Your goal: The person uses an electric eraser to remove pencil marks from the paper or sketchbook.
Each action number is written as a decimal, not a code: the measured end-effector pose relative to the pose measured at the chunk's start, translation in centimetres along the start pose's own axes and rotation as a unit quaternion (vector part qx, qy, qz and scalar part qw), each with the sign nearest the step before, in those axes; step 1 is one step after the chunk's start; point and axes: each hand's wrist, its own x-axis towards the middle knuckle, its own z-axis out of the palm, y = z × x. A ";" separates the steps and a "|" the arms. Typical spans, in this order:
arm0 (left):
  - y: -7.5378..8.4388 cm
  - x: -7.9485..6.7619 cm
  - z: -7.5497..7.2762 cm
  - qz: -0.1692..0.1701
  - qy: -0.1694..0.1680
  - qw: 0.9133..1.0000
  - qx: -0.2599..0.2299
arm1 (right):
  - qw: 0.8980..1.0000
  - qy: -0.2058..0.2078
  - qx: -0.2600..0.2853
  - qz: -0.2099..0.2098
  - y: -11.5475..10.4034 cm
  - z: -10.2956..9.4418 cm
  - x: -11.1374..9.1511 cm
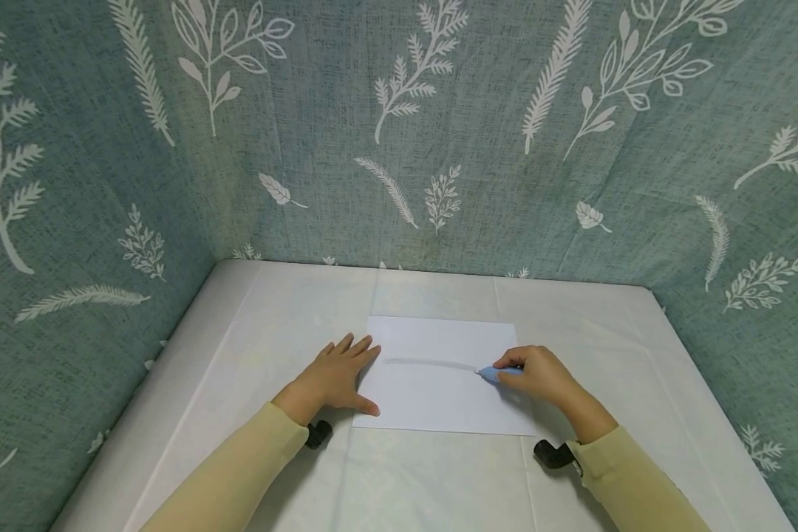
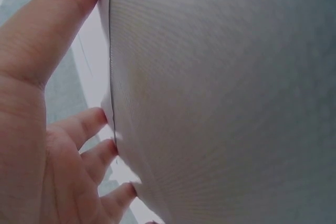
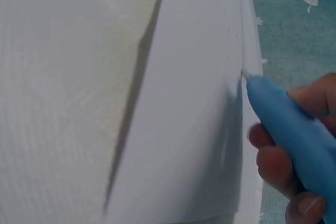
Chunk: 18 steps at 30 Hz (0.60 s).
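Note:
A white sheet of paper (image 1: 439,406) lies flat on the table. My left hand (image 1: 335,377) rests over its left edge, fingers spread and straight, with the thumb on the lower left part. Between thumb and fingers, my right hand (image 1: 545,377) grips a thick light-blue correction pen (image 1: 501,374). Its thin tip points left and meets the paper right of the middle, at the end of a faint grey line (image 1: 432,362) running across from the left. In the right wrist view the blue barrel (image 3: 286,129) slants up to its small tip at the sheet's surface.
A white cloth (image 1: 425,488) covers the table. Green-blue curtains (image 1: 332,89) with white leaf prints stand behind it and on both sides. Black wrist-camera mounts (image 1: 553,454) stick out beside both cuffs.

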 end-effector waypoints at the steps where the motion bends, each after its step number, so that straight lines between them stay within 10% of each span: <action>1: 0.0 0.0 0.0 0.000 0.000 1.000 0.000 | 1.000 -0.003 0.000 -0.004 0.0 0.0 0.0; 18: -0.3 0.2 0.2 0.007 0.002 1.000 0.006 | 1.000 0.014 -0.010 0.018 -0.3 0.1 0.1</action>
